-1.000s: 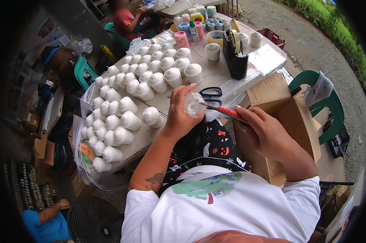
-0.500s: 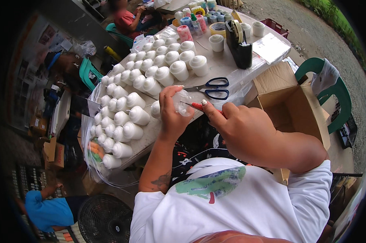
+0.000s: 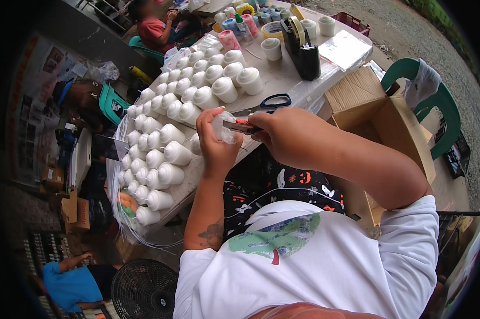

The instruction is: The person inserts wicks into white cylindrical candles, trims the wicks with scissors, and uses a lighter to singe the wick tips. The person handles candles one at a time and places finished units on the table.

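My left hand (image 3: pixel 217 143) curls its fingers around a small translucent plastic piece (image 3: pixel 225 126), cupped at the table's near edge. In my right hand (image 3: pixel 274 129) is a red-handled metal tool (image 3: pixel 240 126); its metal end lies against the plastic piece. The tool's exact kind is hard to make out. Just beyond my hands, scissors with dark blue handles (image 3: pixel 275 101) lie on the table, partly covered by my right hand. To the left stand rows of white cup-shaped candles (image 3: pixel 176 153) with swirled tops, several showing wicks. One more candle is partly behind my left hand.
A black tape dispenser (image 3: pixel 302 50) stands at the table's far right, near coloured candles (image 3: pixel 229 40) and a spray bottle. An open cardboard box (image 3: pixel 365 106) sits right of me, beside a green chair (image 3: pixel 436 122). A black fan (image 3: pixel 144 290) and other people are to the left.
My right hand has turned over, and more of the tool's metal part now shows against the plastic piece. My right forearm has straightened out somewhat. The whole view has shifted slightly.
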Motion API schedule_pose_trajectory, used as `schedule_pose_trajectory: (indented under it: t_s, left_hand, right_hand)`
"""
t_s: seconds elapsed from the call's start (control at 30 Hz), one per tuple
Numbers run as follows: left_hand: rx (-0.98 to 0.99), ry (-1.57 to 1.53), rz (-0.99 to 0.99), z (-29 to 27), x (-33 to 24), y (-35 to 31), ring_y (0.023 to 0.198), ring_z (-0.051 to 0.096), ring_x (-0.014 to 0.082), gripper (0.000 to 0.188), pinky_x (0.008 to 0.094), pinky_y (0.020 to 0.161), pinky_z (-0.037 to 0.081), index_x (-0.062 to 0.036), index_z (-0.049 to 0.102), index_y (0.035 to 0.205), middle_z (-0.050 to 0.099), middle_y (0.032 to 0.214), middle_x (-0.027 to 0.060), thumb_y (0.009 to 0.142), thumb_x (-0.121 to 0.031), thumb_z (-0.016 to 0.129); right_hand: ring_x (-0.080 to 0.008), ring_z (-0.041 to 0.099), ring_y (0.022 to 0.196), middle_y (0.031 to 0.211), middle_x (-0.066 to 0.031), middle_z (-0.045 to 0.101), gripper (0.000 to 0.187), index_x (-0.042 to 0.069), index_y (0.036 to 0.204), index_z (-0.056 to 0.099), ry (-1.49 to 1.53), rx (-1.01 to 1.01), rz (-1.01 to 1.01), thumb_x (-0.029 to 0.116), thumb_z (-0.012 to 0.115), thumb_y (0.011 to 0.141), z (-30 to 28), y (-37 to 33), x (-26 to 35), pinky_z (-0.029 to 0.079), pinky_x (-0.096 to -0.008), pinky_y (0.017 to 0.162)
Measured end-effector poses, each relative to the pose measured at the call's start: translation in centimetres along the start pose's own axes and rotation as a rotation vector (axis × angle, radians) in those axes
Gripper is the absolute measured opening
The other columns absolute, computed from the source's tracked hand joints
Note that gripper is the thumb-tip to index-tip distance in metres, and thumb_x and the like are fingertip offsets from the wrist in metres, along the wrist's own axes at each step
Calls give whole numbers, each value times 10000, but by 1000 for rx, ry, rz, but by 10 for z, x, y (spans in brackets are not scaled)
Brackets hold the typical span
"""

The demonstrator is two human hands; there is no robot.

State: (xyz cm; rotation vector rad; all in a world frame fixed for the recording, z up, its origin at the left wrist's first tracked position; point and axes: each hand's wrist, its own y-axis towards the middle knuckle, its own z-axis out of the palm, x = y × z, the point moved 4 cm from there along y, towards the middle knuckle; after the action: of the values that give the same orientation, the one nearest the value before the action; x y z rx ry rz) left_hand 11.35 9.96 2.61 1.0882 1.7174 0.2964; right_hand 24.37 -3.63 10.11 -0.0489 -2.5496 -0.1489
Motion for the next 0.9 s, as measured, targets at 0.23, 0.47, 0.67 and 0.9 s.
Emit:
schedule_pose_trajectory:
  t_s: [0.23, 0.47, 0.67, 0.9]
  left_hand:
    - [-36, 102, 18, 8, 9, -2, 1136, 472, 344, 678, 419, 991, 396, -50, 496, 1191, 451, 1194, 159, 571, 21, 760]
    - [-76, 171, 57, 12, 9, -3, 1150, 461, 358, 755, 428, 985, 393, -43, 494, 1197, 448, 1199, 173, 543, -54, 871]
    - [-34, 63, -28, 14, 24, -1, 1124, 480, 323, 664, 409, 978, 402, -28, 482, 1197, 447, 1197, 156, 611, -40, 794]
    - [-17, -268, -228, 6, 24, -4, 1037, 509, 239, 573, 361, 928, 441, -23, 484, 1153, 465, 1156, 115, 626, 27, 702]
  right_hand:
    - [-217, 640, 547, 800, -139, 658, 313, 46, 1205, 576, 477, 139, 309, 219, 562, 945, 11, 1, -16, 527, -349, 498]
    - [-195, 644, 533, 723, -129, 625, 331, -5, 1165, 535, 678, 199, 435, 264, 509, 974, 22, -1, -13, 542, -324, 432]
    - [-308, 680, 767, 830, -199, 653, 229, 34, 1085, 580, 38, -68, -50, 151, 559, 889, 25, 8, -20, 543, -423, 637]
    - [-308, 628, 913, 971, -125, 595, 380, 75, 1175, 586, -367, -24, -142, 115, 612, 798, -16, -13, 28, 515, -403, 713]
